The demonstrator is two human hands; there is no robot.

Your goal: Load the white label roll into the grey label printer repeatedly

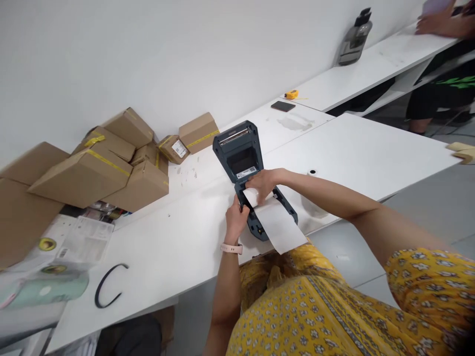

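A dark label printer lies on the white table with its lid raised. Inside its base sits a white label roll, and a long strip of blank paper runs from it over the front edge toward my lap. My right hand reaches over the roll with its fingers closed around it, partly hiding it. At the printer's left side, my left hand grips the edge of the base, thumb bent and index finger along the side. A pinkish band is on my left wrist.
Cardboard boxes are piled at the left against the wall. A black curved band lies near the front left edge. Another paper roll stands right of the printer. Farther back are a phone, a yellow tape measure and a bottle. Another person stands far right.
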